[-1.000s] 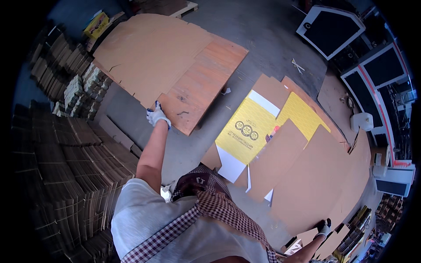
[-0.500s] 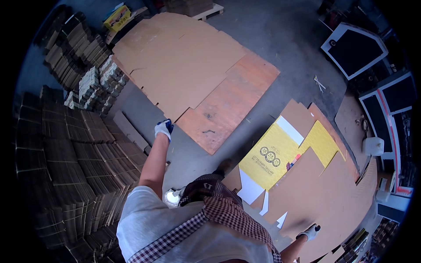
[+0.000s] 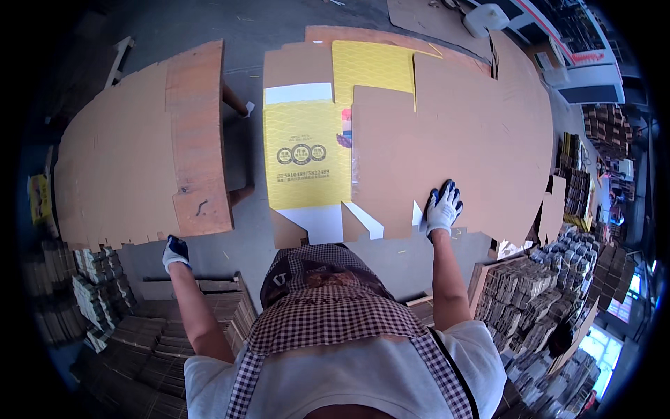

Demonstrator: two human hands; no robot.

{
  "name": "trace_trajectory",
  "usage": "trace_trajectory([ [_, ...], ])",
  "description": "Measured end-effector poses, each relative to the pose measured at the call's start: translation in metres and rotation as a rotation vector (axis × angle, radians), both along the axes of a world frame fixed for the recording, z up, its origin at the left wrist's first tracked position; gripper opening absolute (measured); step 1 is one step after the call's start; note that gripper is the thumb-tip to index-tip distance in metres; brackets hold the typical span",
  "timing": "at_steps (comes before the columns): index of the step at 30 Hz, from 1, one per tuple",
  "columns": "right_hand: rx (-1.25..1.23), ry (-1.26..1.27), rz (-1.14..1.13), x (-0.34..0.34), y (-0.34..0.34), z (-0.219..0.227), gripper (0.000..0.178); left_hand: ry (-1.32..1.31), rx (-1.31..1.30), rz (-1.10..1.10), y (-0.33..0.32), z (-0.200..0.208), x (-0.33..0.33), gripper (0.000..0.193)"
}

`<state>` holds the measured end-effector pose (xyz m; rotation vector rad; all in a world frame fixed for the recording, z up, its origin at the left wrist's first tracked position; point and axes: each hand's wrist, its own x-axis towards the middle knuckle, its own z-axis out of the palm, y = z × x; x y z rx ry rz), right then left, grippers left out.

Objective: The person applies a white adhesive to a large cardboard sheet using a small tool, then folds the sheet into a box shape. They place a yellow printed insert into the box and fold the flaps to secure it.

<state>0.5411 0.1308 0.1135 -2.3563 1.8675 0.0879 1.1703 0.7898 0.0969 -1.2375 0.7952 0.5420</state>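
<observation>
My left hand [image 3: 176, 253], in a white glove with dark blue fingers, is closed at the near corner of a brown cardboard sheet [image 3: 115, 153]. That sheet lies over the left wooden tabletop [image 3: 199, 140]; the exact fingertip contact is hard to see. On the right, my right hand [image 3: 444, 207], gloved alike, rests palm down with fingers spread on a large plain flattened cardboard sheet [image 3: 481, 133]. Under this sheet's left side shows a yellow printed cardboard sheet [image 3: 307, 153] with white flaps.
Bundled cardboard stacks [image 3: 146, 342] stand behind my left arm, with more tied bundles [image 3: 523, 293] at the right. A floor gap [image 3: 248, 153] divides the two tables. Dark machinery with white frames [image 3: 586, 49] stands at the far right.
My view has swung rightward, so the right table now lies in front of me. My right hand has moved forward onto the cardboard. The left hand stays by the same sheet corner.
</observation>
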Motion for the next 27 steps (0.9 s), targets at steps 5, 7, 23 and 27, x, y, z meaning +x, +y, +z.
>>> trace_trajectory([
  [5,-0.128,0.182,0.007,-0.067,-0.012,0.035,0.061,0.297,1.678,-2.366,-0.154,0.023,-0.146,0.102],
  [7,-0.166,0.164,0.093,-0.071,-0.017,0.029,0.062,0.283,1.557,-2.293,-0.162,0.029,-0.143,0.107],
  [23,-0.172,0.139,0.089,-0.081,-0.019,0.015,0.064,-0.434,1.455,-1.952,-0.136,0.035,-0.189,0.019],
  [27,-0.177,-0.326,0.199,-0.019,0.003,0.052,0.057,-0.904,1.1,-1.96,-0.214,0.079,-0.283,0.022],
])
